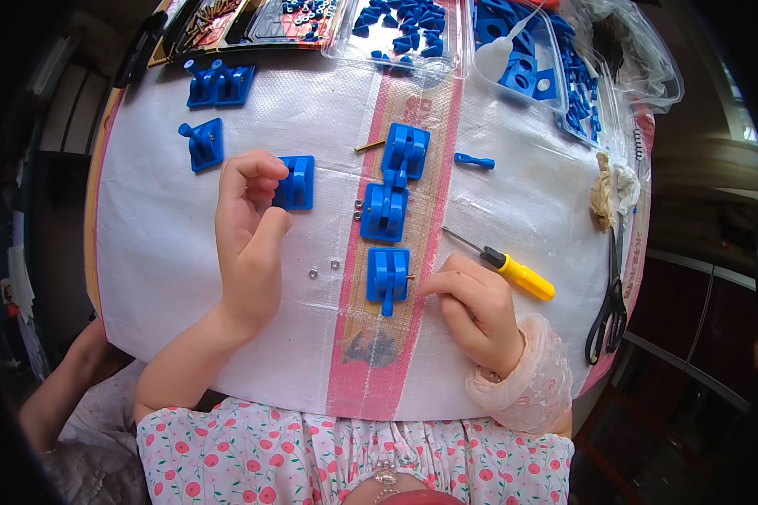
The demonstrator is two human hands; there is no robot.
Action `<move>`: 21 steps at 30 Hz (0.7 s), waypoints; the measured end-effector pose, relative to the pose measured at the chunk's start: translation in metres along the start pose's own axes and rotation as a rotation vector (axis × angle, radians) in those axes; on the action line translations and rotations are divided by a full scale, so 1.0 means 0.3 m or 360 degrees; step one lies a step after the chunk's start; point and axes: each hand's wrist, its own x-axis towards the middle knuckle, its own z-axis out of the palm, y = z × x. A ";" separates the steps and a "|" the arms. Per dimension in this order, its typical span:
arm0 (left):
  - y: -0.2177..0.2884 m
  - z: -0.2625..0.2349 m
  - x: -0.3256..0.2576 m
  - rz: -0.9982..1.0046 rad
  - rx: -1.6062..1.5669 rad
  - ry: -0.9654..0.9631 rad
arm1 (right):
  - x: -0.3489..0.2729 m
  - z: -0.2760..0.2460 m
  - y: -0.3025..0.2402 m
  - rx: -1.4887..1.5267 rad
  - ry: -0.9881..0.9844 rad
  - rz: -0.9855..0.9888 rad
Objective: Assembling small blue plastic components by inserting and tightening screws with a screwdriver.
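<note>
Left hand (257, 215): raised, thumb and curled fingers held moderately apart, nothing visible in the gap. It overlaps one edge of a blue bracket (301, 183); whether it touches cannot be told.

Right hand (476, 307): fingers bent inward, index fingertip just beside the screw (410, 278) that projects from the right side of the near blue bracket (387, 276). Whether anything small is pinched cannot be told. The finger's position suggests attention to that screw.

Near bracket: on the worktop (177, 278), between the hands, its lever toward the wearer; presumably set there for easy reach from both sides.

Middle bracket (384, 214) and far bracket (406, 151): lined up beyond it, apparently to keep like pieces in order.

Brass screw, loose (369, 146): beside the far bracket. Nut pair (358, 209): beside the middle one. Two loose nuts (324, 269): left of the near one. Such spacing looks like hardware portioned out per bracket.

Screwdriver, yellow handle (526, 278): beyond the right hand, handle angled toward the wearer, likely for quick pick-up.

Blue lever, loose (475, 161): right of the row.

Clear tray of blue cones (345, 47): far edge, probably stock kept clear of the working area.
</note>
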 end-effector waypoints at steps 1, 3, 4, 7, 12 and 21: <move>0.000 -0.001 0.000 0.0007 -0.0001 -0.0007 | 0.000 0.000 -0.002 0.0011 -0.0001 0.0002; 0.000 -0.004 -0.002 -0.0014 -0.0026 -0.0002 | -0.001 0.000 0.001 0.0017 -0.0010 0.0001; -0.001 -0.005 -0.004 -0.0042 -0.0050 0.0008 | -0.001 -0.002 0.003 0.0009 -0.0017 -0.0001; -0.001 -0.002 -0.006 -0.0062 -0.0080 0.0018 | -0.008 0.003 0.006 0.0006 -0.0035 -0.0002; 0.002 -0.007 -0.014 -0.0070 -0.0023 0.0014 | -0.011 -0.002 0.017 -0.0176 -0.0157 -0.0129; -0.012 -0.009 0.006 0.0063 0.0338 -0.0122 | -0.005 0.015 0.040 -0.0321 -0.0098 -0.0273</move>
